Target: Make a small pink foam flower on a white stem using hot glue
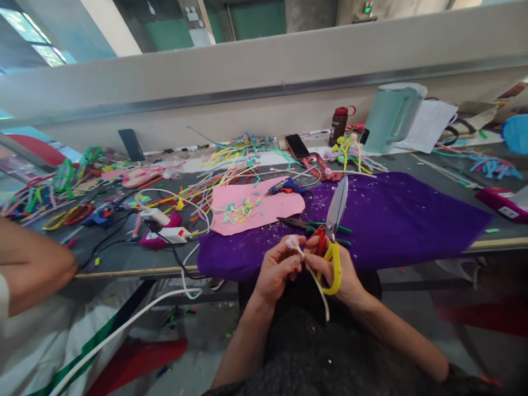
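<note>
My left hand (277, 269) is closed in a pinch on a small flower (292, 242) with a pale lilac head and a white stem that looks like pipe cleaner. The stem's loose end hangs down below my hands. My right hand (344, 275) is closed around scissors (336, 264) with yellow and red handles; their blades point up and away. Its fingertips also meet the white stem beside my left fingers. Just behind my hands, pliers (307, 224) with dark green handles lie on a purple cloth (396, 220). Some fingers are hidden behind the scissors.
A pink sheet (264, 209) holds cut bits and a blue glue gun (286, 187). Power strips (167, 234) with cords lie to the left. Pipe cleaners (231, 159), a phone (297, 147) and a teal kettle (391, 118) stand further back. A neighbour's arm (33, 264) is at left.
</note>
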